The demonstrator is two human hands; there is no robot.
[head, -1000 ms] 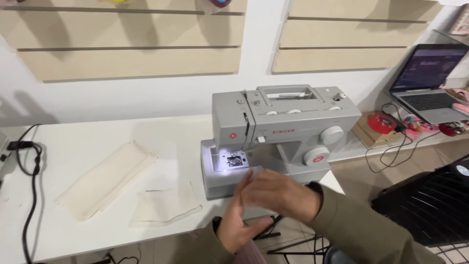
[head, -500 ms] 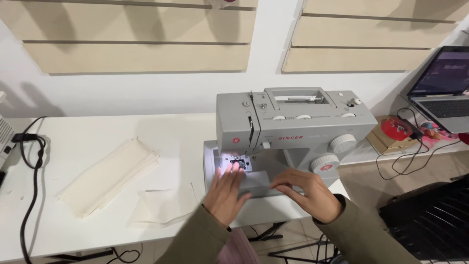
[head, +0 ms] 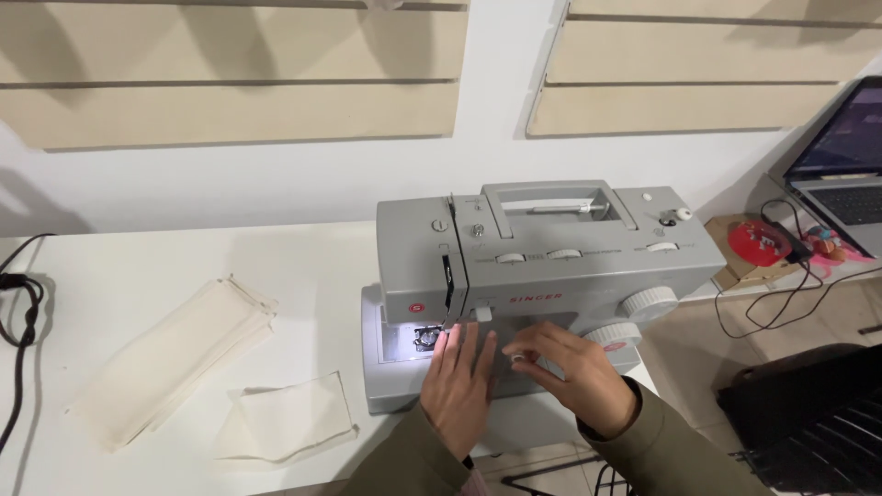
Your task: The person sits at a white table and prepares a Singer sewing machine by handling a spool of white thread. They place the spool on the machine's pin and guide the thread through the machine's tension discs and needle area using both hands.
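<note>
Sewing machine (head: 551,248) lengthwise left-right, needle end left; both hands' fingers (head: 457,349) loosely spread flat on its bed.

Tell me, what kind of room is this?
Probably a sewing workroom or craft studio. A grey sewing machine stands on a white table, folded cream cloth lies beside it, and both hands, left hand and right hand, rest at the machine's bed.

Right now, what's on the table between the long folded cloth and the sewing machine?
In the head view, a small cream fabric piece lies between the folded cloth and the sewing machine, on the white table.
</note>
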